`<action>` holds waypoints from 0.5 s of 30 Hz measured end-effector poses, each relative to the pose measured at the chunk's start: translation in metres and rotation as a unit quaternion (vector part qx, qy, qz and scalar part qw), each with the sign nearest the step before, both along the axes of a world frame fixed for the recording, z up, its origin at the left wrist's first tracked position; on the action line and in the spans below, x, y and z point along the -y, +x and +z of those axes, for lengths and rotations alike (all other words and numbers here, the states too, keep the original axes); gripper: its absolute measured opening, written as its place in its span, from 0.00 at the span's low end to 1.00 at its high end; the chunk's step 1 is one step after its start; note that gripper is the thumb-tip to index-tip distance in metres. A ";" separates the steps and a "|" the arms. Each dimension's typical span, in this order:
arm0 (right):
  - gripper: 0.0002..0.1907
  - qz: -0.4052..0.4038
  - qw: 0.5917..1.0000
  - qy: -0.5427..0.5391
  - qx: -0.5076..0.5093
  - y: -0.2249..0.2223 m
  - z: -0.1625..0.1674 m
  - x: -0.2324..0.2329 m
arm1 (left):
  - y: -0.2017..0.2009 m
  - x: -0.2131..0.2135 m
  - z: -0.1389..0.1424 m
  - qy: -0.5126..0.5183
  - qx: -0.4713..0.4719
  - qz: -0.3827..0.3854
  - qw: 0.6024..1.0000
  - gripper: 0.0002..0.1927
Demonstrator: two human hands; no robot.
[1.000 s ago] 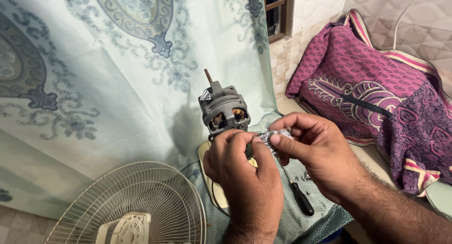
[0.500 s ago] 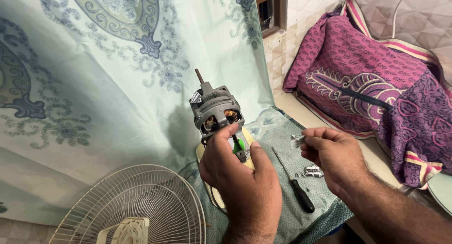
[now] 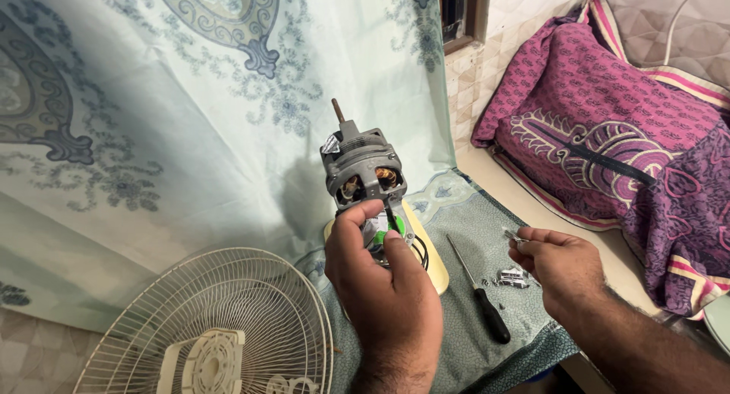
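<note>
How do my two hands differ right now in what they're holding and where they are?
The left hand wraps the base of the grey fan motor, held upright; the right hand pinches a small metal part in its fingertips. The left hand is central, above the cream base; the right hand hovers right of the screwdriver. Both are bare.
</note>
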State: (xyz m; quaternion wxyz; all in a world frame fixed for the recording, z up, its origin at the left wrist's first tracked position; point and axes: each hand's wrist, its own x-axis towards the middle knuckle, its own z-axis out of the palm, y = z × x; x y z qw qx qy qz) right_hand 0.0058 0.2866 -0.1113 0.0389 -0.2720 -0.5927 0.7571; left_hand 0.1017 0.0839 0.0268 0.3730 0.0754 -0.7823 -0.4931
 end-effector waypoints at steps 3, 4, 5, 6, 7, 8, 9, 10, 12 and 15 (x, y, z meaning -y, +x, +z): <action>0.12 0.000 1.000 -0.004 -0.011 -0.004 -0.003 -0.001 | 0.001 0.002 0.001 0.013 0.021 0.006 1.000 0.14; 0.13 0.002 1.000 -0.008 -0.016 -0.005 -0.004 -0.001 | 0.001 0.003 0.001 0.017 0.033 0.008 0.999 0.14; 0.13 0.003 1.000 -0.013 -0.020 -0.006 -0.004 -0.001 | 0.002 0.004 0.000 0.001 0.022 0.014 1.000 0.14; 0.14 0.006 1.000 -0.013 -0.023 -0.006 -0.005 -0.001 | 0.003 0.005 0.000 -0.015 0.011 0.020 1.000 0.14; 0.14 0.009 1.000 -0.012 -0.025 -0.006 -0.005 -0.001 | 0.003 0.006 0.000 -0.031 0.000 0.026 0.999 0.13; 0.14 0.013 0.999 -0.011 -0.027 -0.006 -0.004 -0.001 | 0.003 0.007 0.000 -0.025 -0.003 0.026 0.999 0.14; 0.14 0.009 1.000 -0.007 -0.016 -0.006 -0.004 0.000 | 0.002 0.008 -0.001 -0.020 -0.006 0.027 0.999 0.15; 0.13 0.006 1.000 -0.002 -0.005 -0.005 -0.004 0.001 | 0.002 0.009 -0.001 -0.015 -0.008 0.027 0.999 0.16; 0.12 0.005 1.000 0.000 0.009 -0.003 -0.001 0.002 | 0.002 0.012 -0.001 0.012 -0.004 0.029 1.000 0.15; 0.09 0.013 1.000 -0.004 0.015 0.001 0.005 0.004 | 0.003 0.014 0.001 0.035 0.024 0.035 0.998 0.15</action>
